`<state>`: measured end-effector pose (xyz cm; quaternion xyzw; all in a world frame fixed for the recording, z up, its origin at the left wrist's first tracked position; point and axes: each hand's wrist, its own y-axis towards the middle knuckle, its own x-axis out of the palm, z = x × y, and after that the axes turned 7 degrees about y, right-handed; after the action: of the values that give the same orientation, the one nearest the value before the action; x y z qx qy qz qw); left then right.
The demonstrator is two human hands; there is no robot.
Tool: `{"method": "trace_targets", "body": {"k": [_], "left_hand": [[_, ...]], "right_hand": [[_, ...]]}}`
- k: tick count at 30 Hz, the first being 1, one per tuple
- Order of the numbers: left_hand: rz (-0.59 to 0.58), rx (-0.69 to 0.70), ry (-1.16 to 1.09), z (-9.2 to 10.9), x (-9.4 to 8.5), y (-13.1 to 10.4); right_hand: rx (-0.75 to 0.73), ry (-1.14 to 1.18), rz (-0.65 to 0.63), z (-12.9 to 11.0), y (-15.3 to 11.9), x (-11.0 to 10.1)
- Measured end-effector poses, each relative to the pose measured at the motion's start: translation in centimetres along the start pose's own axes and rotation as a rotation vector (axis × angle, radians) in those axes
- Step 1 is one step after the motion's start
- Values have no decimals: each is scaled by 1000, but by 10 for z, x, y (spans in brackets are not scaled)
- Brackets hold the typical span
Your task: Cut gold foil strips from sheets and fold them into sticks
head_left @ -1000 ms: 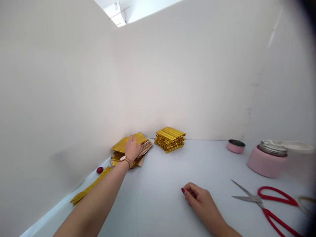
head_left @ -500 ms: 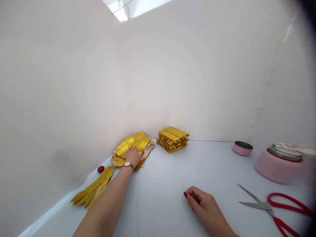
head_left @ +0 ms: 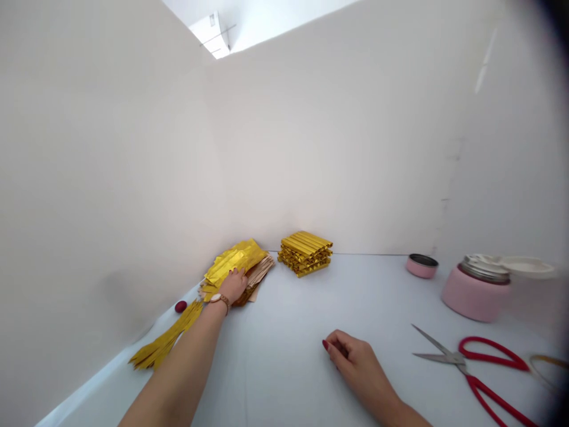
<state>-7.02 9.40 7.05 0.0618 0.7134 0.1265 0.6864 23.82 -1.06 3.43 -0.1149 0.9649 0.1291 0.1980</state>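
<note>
My left hand (head_left: pixel 234 286), with a watch on its wrist, reaches to a pile of gold foil paper (head_left: pixel 240 256) at the back left. Its fingers lie on the top sheets at the near edge, closed on the gold paper; the thumb is hidden. Pale backing layers show along the pile's right side. Nearer to me, a bundle of gold paper strips (head_left: pixel 171 338) lies partly behind my left forearm. My right hand (head_left: pixel 353 356) rests on the table in a loose curl, thumb against the bent fingers, and nothing shows in it.
A stack of rolled gold paper tubes (head_left: pixel 306 252) stands by the back wall. Open red-handled scissors (head_left: pixel 457 359) lie right of my right hand. Behind them are a pink jar (head_left: pixel 475 293) and its pink lid (head_left: pixel 422 267). A small dark red object (head_left: pixel 180 306) sits by the left wall.
My left hand has shifted slightly and its fingers have drawn together at the gold paper's edge. The view has turned a little to the right. My right hand keeps its curl.
</note>
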Motion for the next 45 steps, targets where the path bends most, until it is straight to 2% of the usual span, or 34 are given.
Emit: {"method": "trace_targets", "body": {"k": [4,8,10,12,15,17,20,22,25,27,29,33,36,39,42,45], "left_hand": [[127,-92,-71,-10,-8,-5],[407,-178,-98,-27,-30,-23],[539,-132,-102,-29,-40,-39],[608,8,-106,-24,-43,-60],[594,367,-105,0,-37,-91],[557,580,-108,20,-29,-110],[499,811,-104,48,-23,-129],[480,879,-121,58,-23,-136],[466,916,-206,62,-25,-138],[444,871,-359,58,-24,-136],[447,735,-548,53,-23,-135],[480,439,-764,53,-23,-137],[429,258,-888,59,-27,-140],[382,107,-991,63,-31,-141],[339,-3,-1075,62,-32,-139],[263,-69,-1145,61,-33,-138]], "right_hand": [[-5,-13,5,-3,-2,-1],[-23,-22,8,-4,-2,-1],[-39,-26,8,-2,-2,-1],[-56,-34,16,0,-2,-1],[-80,-47,60,2,-3,0],[-165,-78,188,1,-4,0],[-401,-224,392,-1,-6,-1],[-536,-339,391,-2,-7,-3],[-678,-390,280,-1,-5,-5],[-717,-349,221,0,-4,-7],[-707,-300,198,1,-3,-8],[-612,-230,203,-6,-6,-8],[-508,-181,177,-18,-12,-6],[-294,-32,107,-34,-18,-3],[-28,292,-8,-47,-21,0],[138,596,-96,-53,-22,2]]}}
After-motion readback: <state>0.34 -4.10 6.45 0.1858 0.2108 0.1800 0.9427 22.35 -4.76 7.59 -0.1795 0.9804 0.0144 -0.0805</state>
